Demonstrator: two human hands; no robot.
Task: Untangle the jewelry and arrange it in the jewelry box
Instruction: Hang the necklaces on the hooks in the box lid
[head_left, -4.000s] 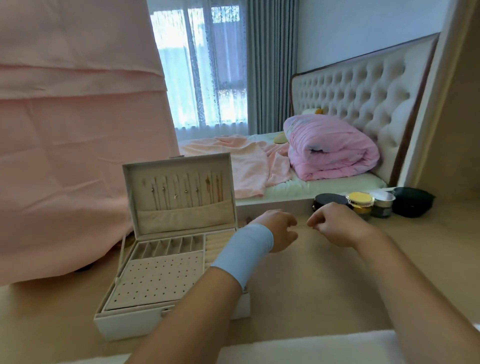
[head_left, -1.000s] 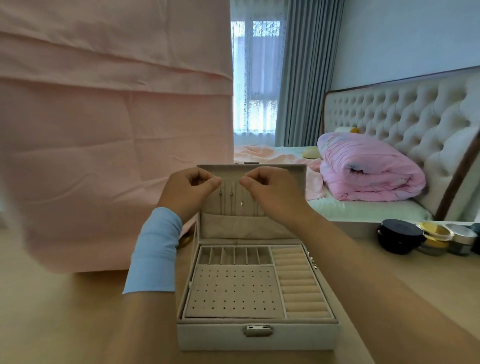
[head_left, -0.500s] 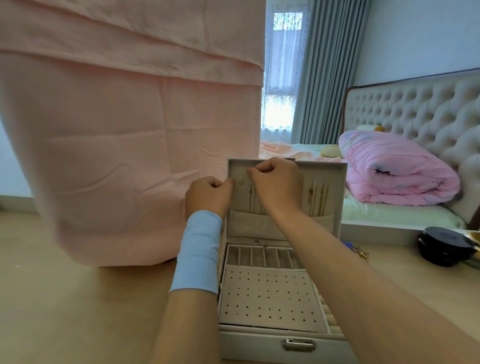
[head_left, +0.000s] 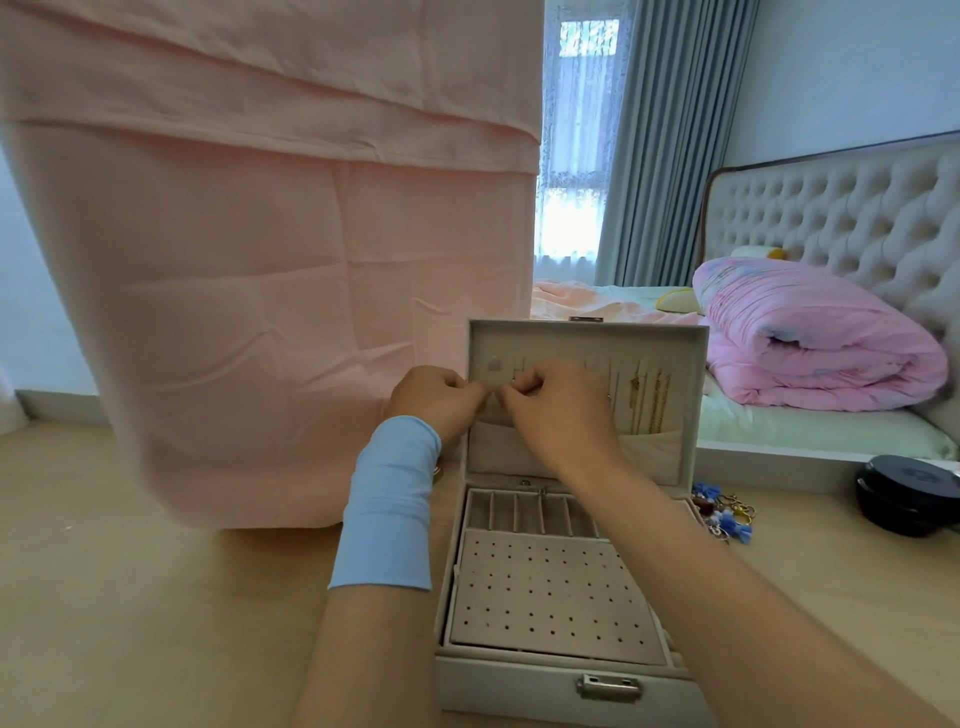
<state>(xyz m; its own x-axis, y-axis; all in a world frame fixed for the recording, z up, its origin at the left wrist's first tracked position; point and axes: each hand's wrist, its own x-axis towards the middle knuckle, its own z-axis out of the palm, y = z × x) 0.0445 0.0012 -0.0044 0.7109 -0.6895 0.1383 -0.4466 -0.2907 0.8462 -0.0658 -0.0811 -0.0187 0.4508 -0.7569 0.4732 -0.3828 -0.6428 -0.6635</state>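
Directly in front of the upright lid (head_left: 587, 338) of the jewelry box (head_left: 519, 686), both hands meet fingertip to fingertip. My right hand (head_left: 558, 413) is curled and pinches a small bright piece (head_left: 512, 383), too fine to identify. My left hand (head_left: 434, 400), above a blue wristband (head_left: 387, 506), is curled against the same spot; whether it grips the piece I cannot tell. Just behind the fingertips runs the hook row. What looks like a free hook (head_left: 493, 365) shows up and left of the pinch, nearer the left hand. Gold necklaces (head_left: 649, 397) hang to the right, long axis vertical, with their ends in the lid pocket (head_left: 649, 452). I judge the next move to be a short lift up and left onto that hook. Loose jewelry (head_left: 724, 514) lies on the table (head_left: 130, 597) just right of the box, nearer the right hand.
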